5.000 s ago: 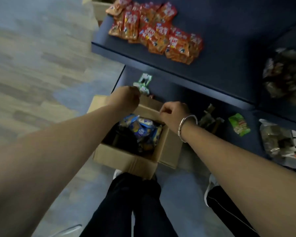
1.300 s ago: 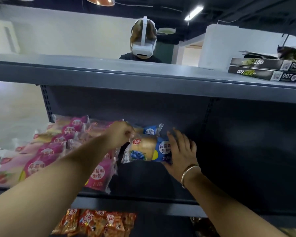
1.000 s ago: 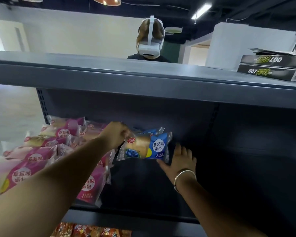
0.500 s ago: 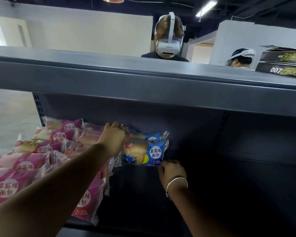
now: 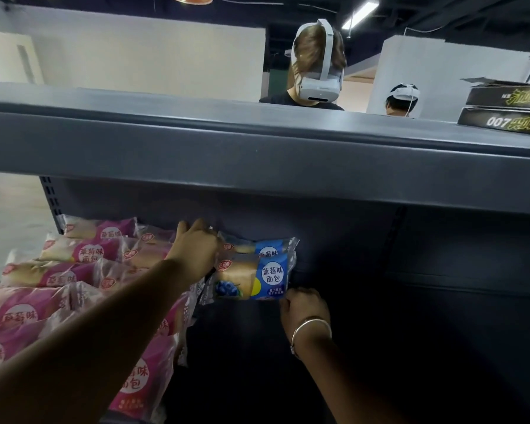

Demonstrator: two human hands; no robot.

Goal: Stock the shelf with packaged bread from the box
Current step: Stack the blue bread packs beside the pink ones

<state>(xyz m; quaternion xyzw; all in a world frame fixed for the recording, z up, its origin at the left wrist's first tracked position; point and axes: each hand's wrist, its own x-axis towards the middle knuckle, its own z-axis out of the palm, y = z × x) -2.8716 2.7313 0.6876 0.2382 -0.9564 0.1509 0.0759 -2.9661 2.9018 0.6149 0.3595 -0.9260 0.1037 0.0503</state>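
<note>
The right hand (image 5: 303, 304), open beside the front blue plastic-wrapped blueberry bread packet (image 5: 253, 278) a second ago, now curls half-closed under its lower corner. The left hand (image 5: 195, 249) grips its left edge. Placement appears nearly complete. On the dark grey metal shelf (image 5: 380, 283): 2 blue packets, roughly 10 pink strawberry bread packets (image 5: 86, 250).

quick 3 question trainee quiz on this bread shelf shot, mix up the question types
1. True or false: the front blueberry bread pack stands directly right of the pink strawberry bread packs.
2. Which hand wears the silver bracelet? A) left B) right
3. Fill in: behind the front blue pack sits ___ more blueberry pack.

Key
1. True.
2. B: the right hand, curled at the pack's lower right corner; the left hand is at its left end.
3. One is visible; more behind cannot be ruled out.
</note>
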